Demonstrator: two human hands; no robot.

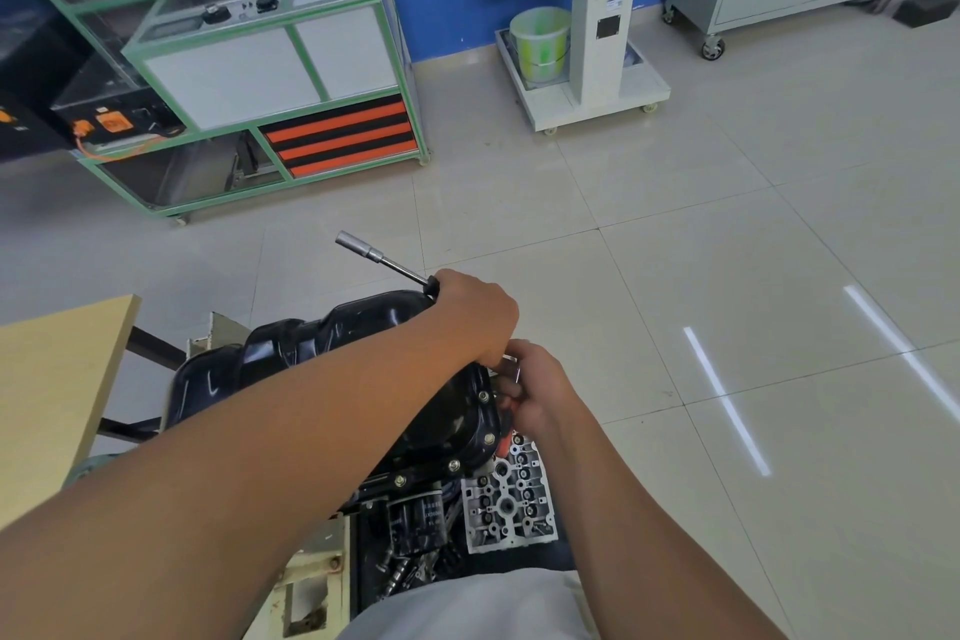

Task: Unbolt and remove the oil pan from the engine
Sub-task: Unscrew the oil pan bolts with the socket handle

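Head view: both hands work tools at the far rim of the glossy black stamped-steel oil pan (332,353).

The pan sits on the engine at the frame's 7 o'clock, flange bolts (489,438) visible along its near edge. The left hand (470,312) curls round a chrome socket extension bar (382,257) pointing toward 10 o'clock. At 4 o'clock of it, touching, the right hand (537,392) grips a small metal tool (510,363). A black cylindrical oil filter (418,517) hangs below.

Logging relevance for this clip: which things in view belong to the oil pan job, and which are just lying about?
Job:
oil pan
pan bolts
socket wrench, gripped by the left hand
right hand, holding a small tool at the pan's edge

Lying about:
oil filter
cylinder head
green bucket
wooden table
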